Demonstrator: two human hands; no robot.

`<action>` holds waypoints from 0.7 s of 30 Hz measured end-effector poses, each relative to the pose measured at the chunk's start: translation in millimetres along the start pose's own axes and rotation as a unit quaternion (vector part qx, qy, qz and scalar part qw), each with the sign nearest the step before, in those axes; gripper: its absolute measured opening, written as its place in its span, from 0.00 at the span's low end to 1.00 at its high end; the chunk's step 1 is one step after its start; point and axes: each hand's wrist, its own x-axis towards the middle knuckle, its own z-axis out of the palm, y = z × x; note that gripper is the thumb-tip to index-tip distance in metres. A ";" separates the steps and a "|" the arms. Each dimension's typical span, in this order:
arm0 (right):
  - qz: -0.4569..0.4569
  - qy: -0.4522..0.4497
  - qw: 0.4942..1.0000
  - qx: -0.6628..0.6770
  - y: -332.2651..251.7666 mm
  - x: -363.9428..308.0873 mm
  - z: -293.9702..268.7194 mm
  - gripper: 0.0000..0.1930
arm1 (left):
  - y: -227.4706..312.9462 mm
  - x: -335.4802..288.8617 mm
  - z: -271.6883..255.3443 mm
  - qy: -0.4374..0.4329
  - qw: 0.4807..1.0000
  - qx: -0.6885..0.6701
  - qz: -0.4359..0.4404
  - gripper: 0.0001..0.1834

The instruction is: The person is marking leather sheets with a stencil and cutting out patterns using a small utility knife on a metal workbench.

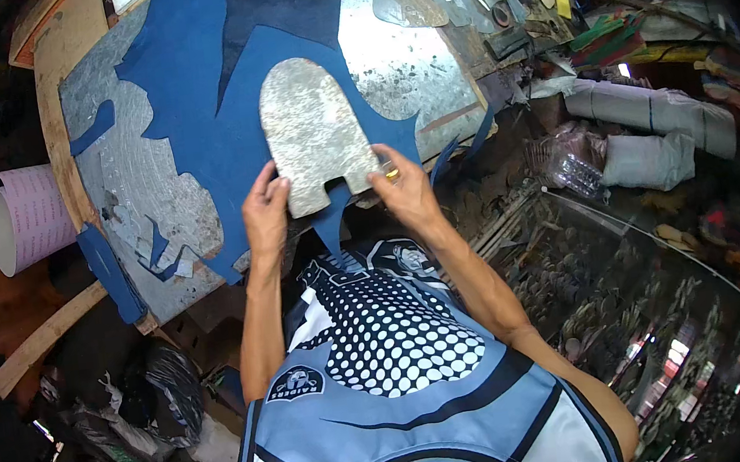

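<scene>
Between my two hands is a flat grey metal template [314,128], rounded at the far end, with a square notch in its near edge. My left hand [267,208] grips its near left corner between thumb and fingers. At the near right corner my right hand [404,189], with a ring on one finger, pinches it the same way. Beneath the template spreads a large blue leather sheet [179,79] with jagged cut edges. A darker navy piece [289,3] lies over its far part. One narrow blue point [329,231] hangs past the table's near edge.
The metal-topped table [138,193] has a wooden rim and holds blue scraps. Tools and tape rolls [502,15] crowd its far right. A pink-backed roll [26,220] stands out at the left. Wrapped bundles [649,117] lie at the right, above a bin of many small pieces [619,330].
</scene>
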 end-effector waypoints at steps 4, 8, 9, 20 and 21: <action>0.025 0.011 0.980 -0.197 0.4 14.1 -24.5 0.23 | -0.4 6.3 17.7 0.014 0.973 0.231 0.012 0.24; -0.040 0.053 0.959 -0.277 -0.8 10.9 -22.5 0.23 | 13.1 9.0 18.6 -0.002 0.947 0.321 0.030 0.21; -0.030 0.047 0.957 -0.286 -3.2 9.9 -22.7 0.23 | 12.2 10.7 13.6 -0.020 0.919 0.384 0.087 0.22; 0.007 0.042 0.945 -0.323 -17.4 16.8 -47.2 0.20 | 58.8 84.3 -95.2 0.200 0.721 0.614 0.252 0.28; -0.038 0.088 0.948 -0.305 -10.3 20.6 -53.6 0.19 | 65.5 100.5 -104.5 0.201 0.719 0.615 0.255 0.28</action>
